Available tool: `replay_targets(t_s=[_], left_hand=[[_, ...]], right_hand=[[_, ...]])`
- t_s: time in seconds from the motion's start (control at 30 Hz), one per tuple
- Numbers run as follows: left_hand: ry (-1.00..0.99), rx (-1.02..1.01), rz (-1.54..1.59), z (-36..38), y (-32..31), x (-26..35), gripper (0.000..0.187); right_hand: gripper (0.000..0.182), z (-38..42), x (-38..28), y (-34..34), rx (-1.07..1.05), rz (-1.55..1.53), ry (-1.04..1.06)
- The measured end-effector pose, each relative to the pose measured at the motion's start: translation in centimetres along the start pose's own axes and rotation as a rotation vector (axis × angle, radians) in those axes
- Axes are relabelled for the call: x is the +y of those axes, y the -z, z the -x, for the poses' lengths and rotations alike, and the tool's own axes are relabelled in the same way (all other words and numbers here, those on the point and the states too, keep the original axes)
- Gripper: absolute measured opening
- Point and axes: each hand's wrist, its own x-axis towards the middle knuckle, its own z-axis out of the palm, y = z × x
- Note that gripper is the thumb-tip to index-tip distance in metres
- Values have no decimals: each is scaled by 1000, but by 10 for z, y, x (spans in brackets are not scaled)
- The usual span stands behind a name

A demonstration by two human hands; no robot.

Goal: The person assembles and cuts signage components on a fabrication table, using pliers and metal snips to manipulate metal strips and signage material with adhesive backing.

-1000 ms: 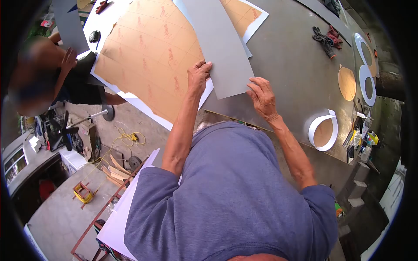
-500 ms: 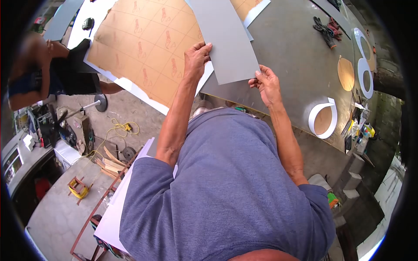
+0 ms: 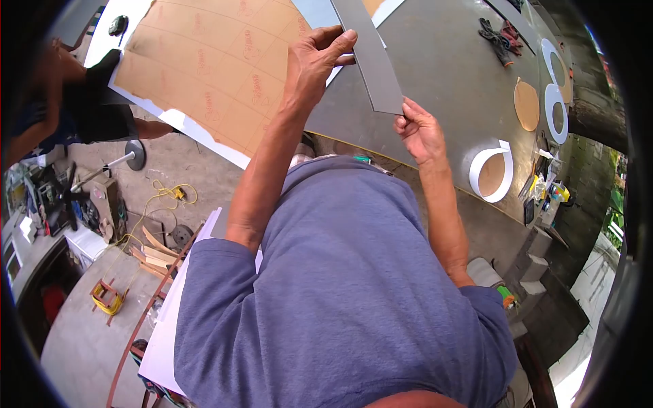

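A long grey flat strip of sheet [image 3: 373,64] is held up over the table in both of my hands, tilted so that it looks narrow. My left hand [image 3: 318,60] pinches its left edge, thumb on top. At the strip's near right corner, my right hand [image 3: 418,129] grips between thumb and fingers. The strip's far end runs out of view at the top. Left of it lies a large sheet covered in brown printed paper [image 3: 211,75] with a torn white border.
The grey metal table [image 3: 449,88] carries dark gloves [image 3: 500,41], a brown oval piece [image 3: 526,105], white rings [image 3: 556,112], a curled white strip [image 3: 507,177] and small tools [image 3: 541,183]. A tape measure [image 3: 118,26] sits at upper left. Another person [image 3: 68,115] stands at the left.
The grey strip has turned from facing me broadly to nearly edge-on. My left hand has moved up and right along it, while my right hand keeps the near corner. The view has shifted slightly.
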Motion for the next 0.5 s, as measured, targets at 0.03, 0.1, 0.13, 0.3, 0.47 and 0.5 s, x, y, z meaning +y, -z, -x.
replay_targets(t_s=[0.03,0.1,0.13,0.3,0.47,0.5], left_hand=[[-15,-6,-14,0,-3,3,52],[-30,-28,-4,0,-5,3,51],[-40,-39,0,-1,-5,3,51],[-27,-30,-65,-2,-10,3,48],[-12,4,-350,1,-21,-13,28],[-24,15,-433,3,-28,-18,29]], right_hand=[[30,0,0,0,-7,-8,-2],[29,1,2,2,-23,-24,-6],[28,1,3,3,-34,-29,-4],[28,2,4,5,-76,-34,-19],[30,-2,9,26,-30,79,33],[31,-3,12,29,-5,105,41]])
